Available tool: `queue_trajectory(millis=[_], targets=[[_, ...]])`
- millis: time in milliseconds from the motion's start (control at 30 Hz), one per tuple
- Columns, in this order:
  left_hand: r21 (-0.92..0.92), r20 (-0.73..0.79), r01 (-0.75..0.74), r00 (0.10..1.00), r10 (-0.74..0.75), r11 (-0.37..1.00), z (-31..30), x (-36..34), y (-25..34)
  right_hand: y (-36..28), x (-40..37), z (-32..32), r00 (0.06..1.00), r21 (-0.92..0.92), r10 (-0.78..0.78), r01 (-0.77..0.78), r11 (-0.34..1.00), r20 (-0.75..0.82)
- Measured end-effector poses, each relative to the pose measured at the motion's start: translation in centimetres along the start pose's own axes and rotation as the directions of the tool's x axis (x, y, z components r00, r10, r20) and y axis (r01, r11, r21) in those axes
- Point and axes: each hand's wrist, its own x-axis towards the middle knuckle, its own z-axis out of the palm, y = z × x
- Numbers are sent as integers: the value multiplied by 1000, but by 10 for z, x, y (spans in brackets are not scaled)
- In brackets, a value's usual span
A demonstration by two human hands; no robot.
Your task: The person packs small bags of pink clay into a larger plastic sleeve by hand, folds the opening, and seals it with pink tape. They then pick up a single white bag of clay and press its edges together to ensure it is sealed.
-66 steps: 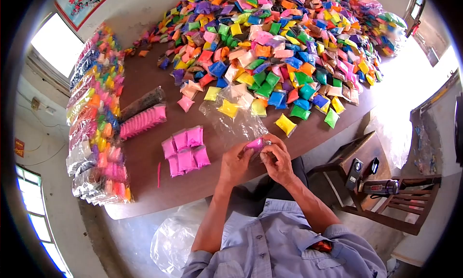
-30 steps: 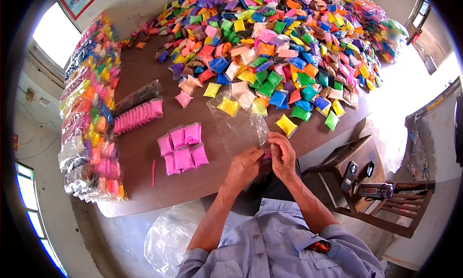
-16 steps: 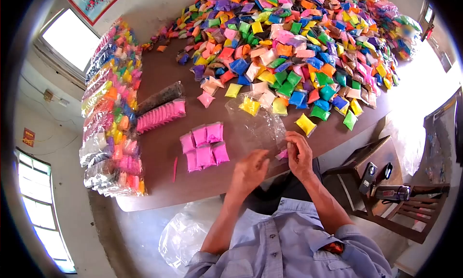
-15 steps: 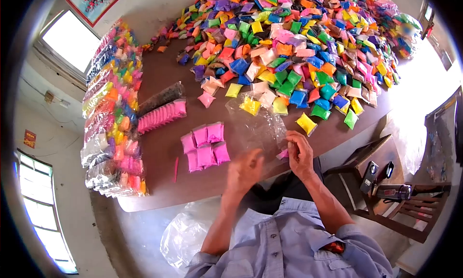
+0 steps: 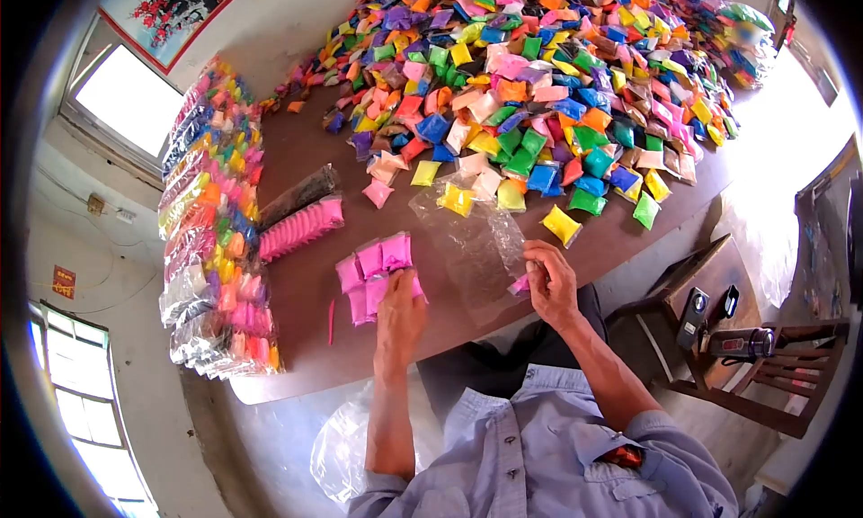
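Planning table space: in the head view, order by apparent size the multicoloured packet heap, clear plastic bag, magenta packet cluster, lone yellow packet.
multicoloured packet heap
clear plastic bag
magenta packet cluster, only slightly smaller
lone yellow packet

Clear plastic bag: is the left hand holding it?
No, the left hand lies on the small pink packets, while only the right hand pinches the clear plastic bag.

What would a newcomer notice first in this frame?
The eye goes first to the huge heap of coloured packets covering the far half of the brown table. Next comes the stack of filled clear sleeves along the table's left edge. Nearer, the left hand rests on a cluster of pink packets, while the right hand pinches a clear bag.
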Motion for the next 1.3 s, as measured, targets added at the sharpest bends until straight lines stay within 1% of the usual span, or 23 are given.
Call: queue_trajectory(millis=[67,133,267,300,367,400,467,500,567,600,667,700,733,800,867,900,967,1100,1167,1200,1267,1300], targets=[[-87,12,5,1000,-4,996,-2,-1,-5,-2,1,0,1000,10,4,-4,1000,3],[-62,8,17,1000,-17,998,-3,-6,-7,-7,2,0,999,18,32,-32,999,1],[-19,18,63,998,-63,998,-14,-7,-1,-6,1,0,1000,24,27,-27,999,-6],[-19,20,62,998,-62,998,-15,-7,-3,-6,1,0,999,32,34,-34,999,-3],[-42,34,-3,999,4,999,-17,-6,-6,-6,0,-1,999,34,42,-42,999,0],[-46,37,-4,999,6,999,-19,-4,0,-7,1,-1,999,33,38,-38,999,-1],[-221,-35,42,998,-51,974,-23,1,14,-8,2,-1,999,25,34,-34,999,1],[-227,-33,45,998,-54,973,-20,6,20,-8,1,-1,999,33,47,-47,998,6],[-314,-38,80,995,-96,946,-11,15,35,-8,1,-1,998,36,55,-56,998,18],[-318,-40,81,994,-99,945,0,16,41,-8,1,-1,998,22,55,-55,998,18],[-324,-131,-75,991,33,943,29,20,54,-6,2,0,999,5,52,-52,999,16],[-327,-131,-77,991,36,942,41,20,61,-4,2,1,1000,-9,7,-7,1000,-7],[-359,-109,-53,994,15,932,52,22,70,-3,3,0,999,-26,-38,37,999,-30],[-394,-79,-28,997,-4,919,66,21,85,-5,4,0,999,-32,-44,43,999,-32],[-588,74,77,996,-41,805,72,20,94,-6,5,0,998,-33,-51,50,998,-31],[-589,77,77,996,-40,805,73,20,94,-5,5,0,998,-34,-54,54,998,-29],[-641,22,-70,994,109,765,75,17,93,-5,5,0,998,-39,-55,53,998,-30],[-650,88,-16,992,96,759,72,15,87,-4,3,0,1000,-35,-27,27,999,1],[-604,15,-118,987,159,788,76,17,85,-4,3,0,1000,-32,-22,23,999,8],[-604,16,-117,987,159,788,78,17,85,-7,3,-1,1000,-27,-18,18,999,10],[-523,-89,-250,967,239,815,82,18,88,-7,4,-1,1000,-24,-14,14,1000,11],[-524,-88,-249,967,239,814,81,19,90,-6,4,0,1000,-27,-28,28,999,1]])
